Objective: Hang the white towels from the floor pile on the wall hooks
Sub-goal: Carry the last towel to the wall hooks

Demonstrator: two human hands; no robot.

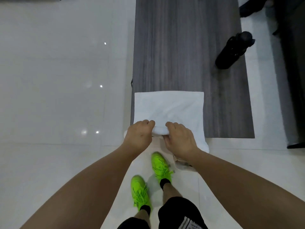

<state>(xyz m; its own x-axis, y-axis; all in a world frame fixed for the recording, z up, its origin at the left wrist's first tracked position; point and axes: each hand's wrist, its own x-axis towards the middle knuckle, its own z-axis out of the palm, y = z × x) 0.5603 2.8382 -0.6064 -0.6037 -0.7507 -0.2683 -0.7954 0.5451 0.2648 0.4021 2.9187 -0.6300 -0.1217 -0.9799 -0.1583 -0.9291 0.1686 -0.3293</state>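
**2 hands, 1 white towel on a grey panel**

We look down on 1 white towel (168,108), plain and soft, spread flat in a near-square over the near end of a grey wood-grain panel (186,47). Its near edge is bunched into a thick roll that spills off the panel's end. Our left hand (139,136) curls its fingers over that rolled edge and grips it; our right hand (179,139) does the same just beside it, thumb tucked underneath. Below them we count 2 bright green shoes (148,177) on the glossy white floor (57,80). 1 black shoe (232,52) rests on the panel's far right edge, well apart from the towel.
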